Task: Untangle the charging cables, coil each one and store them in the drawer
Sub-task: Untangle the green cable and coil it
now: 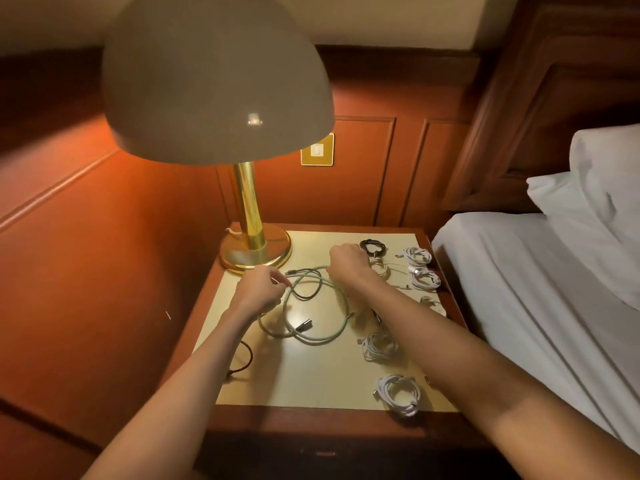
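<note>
The left hand's fingers pinch the grey-green cable mid-surface. The right hand grips its far loop (a dark cable lies tangled inside). White coiled cables line the surface's right edge, and a brass lamp stands at the far-left corner.

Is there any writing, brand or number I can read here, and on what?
No text can be read anywhere in this view.
Lamp shade: plain, only a glint of light.
Wall switch plate: no marking visible.
Coiled white cables and their plugs: too small to show any print.
</note>
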Demonstrator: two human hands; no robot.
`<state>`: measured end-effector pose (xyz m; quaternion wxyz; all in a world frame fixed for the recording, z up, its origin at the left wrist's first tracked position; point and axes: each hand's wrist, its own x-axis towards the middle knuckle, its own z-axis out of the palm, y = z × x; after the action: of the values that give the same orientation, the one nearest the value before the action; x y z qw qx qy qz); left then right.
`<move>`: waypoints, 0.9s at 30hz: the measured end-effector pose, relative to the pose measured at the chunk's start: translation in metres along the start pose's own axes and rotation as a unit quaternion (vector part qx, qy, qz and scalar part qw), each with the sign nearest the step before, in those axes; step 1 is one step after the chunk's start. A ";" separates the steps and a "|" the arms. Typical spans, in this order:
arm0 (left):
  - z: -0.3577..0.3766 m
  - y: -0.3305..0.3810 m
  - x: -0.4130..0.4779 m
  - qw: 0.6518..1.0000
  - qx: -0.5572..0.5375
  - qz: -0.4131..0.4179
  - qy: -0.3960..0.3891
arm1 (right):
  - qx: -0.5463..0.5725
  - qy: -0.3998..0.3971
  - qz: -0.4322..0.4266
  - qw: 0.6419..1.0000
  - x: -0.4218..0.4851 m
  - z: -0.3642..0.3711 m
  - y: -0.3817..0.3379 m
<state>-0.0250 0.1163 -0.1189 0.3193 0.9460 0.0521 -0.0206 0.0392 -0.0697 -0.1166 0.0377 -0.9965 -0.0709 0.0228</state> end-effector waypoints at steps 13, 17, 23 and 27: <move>-0.021 0.007 -0.019 0.992 -0.086 0.034 0.080 | 0.242 0.055 0.057 0.967 -0.015 -0.076 0.006; -0.028 0.036 -0.031 0.981 -0.124 0.094 0.118 | 0.325 0.174 -0.022 0.929 -0.047 -0.138 0.011; -0.040 0.093 -0.047 0.924 -0.225 0.195 0.241 | 0.412 0.256 -0.084 0.871 -0.094 -0.188 0.020; -0.054 0.118 -0.035 0.943 -0.116 0.210 0.231 | 0.509 0.259 -0.086 0.817 -0.123 -0.199 0.029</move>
<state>-0.0467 0.0527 -0.0029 0.4035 0.8706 -0.0734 0.2718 -0.0677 -0.1302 0.0841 0.5580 -0.7943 -0.1221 -0.2069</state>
